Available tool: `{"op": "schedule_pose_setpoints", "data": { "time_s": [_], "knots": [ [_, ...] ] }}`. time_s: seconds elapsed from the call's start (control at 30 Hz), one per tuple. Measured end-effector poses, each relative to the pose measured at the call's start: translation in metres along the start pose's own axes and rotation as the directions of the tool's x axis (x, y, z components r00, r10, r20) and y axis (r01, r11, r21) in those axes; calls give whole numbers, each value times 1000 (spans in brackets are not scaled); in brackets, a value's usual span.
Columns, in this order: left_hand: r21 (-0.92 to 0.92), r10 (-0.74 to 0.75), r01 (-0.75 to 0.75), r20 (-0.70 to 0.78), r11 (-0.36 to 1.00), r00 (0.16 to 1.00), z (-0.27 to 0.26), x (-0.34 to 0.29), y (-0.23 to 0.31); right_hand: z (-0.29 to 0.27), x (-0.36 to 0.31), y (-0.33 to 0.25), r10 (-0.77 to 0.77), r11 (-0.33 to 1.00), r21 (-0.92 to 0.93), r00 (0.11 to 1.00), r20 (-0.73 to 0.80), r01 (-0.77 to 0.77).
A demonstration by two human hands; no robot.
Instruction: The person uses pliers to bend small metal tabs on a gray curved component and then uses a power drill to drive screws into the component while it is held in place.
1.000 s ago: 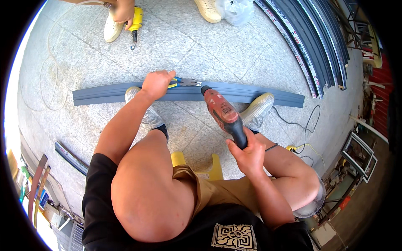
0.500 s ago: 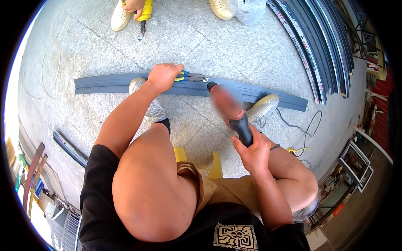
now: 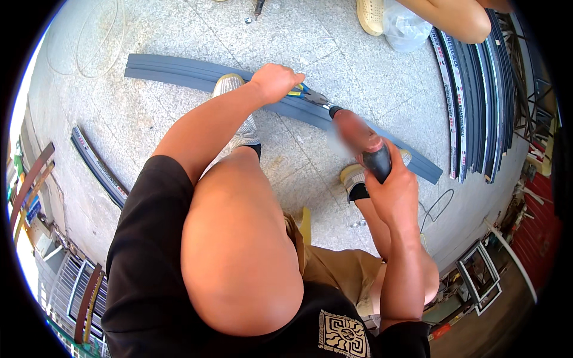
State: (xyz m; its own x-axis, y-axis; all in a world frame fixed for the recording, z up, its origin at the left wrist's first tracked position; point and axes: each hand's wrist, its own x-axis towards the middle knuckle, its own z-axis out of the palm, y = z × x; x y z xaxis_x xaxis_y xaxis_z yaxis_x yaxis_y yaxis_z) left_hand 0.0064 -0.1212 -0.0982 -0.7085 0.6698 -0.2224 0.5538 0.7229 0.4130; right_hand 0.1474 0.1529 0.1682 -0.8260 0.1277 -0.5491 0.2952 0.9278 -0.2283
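My left hand point(image 3: 276, 82) is closed round the blue-and-yellow handles of a pair of pliers point(image 3: 311, 95). The pliers' jaws point right, over a long grey grooved strip point(image 3: 179, 73) on the floor. In my right hand point(image 3: 394, 185) is a red-and-black power drill point(image 3: 377, 160), gripped by its dark handle. Its black nose is close to the plier jaws, with a small shiny piece between them; whether they touch I cannot tell. Part of the drill body is blurred. My left shoe point(image 3: 230, 86) rests on the strip, and my right shoe point(image 3: 352, 174) is near its other end.
Long dark strips point(image 3: 471, 107) lie stacked at the right. Another person's shoe point(image 3: 371, 17), a clear plastic bag point(image 3: 406, 27) and a bare leg show at the top. A tool tip point(image 3: 258, 9) is at the upper edge. A black cable point(image 3: 439, 203) loops at the right; a short dark strip point(image 3: 98, 167) lies left.
The view has shifted and turned, so the grey strip now slants down to the right. The drill nose has come nearly in line with the plier jaws. The other person's yellow tool has mostly left view.
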Motion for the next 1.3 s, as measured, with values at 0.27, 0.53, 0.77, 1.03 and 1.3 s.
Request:
{"op": "schedule_pose_setpoints", "data": {
  "time_s": [0.27,0.53,0.77,1.03,1.3],
  "knots": [
    [69,-2,-2,54,998,999,-1,3,-1,-11,16,-13,-59,995,-89,997,-56,54],
    [47,-20,18,38,999,999,-2,1,4,-7,13,-30,-57,959,-281,997,-43,43],
    [19,-28,28,16,999,999,0,1,3,-10,16,-28,-88,957,-279,995,-40,74],
    [16,-17,16,34,1000,999,-3,-2,4,-7,15,-19,-97,968,-239,992,-75,77],
    [24,-6,5,23,1000,1000,1,0,3,-7,14,-21,-76,959,-278,996,-50,59]
  ]
}}
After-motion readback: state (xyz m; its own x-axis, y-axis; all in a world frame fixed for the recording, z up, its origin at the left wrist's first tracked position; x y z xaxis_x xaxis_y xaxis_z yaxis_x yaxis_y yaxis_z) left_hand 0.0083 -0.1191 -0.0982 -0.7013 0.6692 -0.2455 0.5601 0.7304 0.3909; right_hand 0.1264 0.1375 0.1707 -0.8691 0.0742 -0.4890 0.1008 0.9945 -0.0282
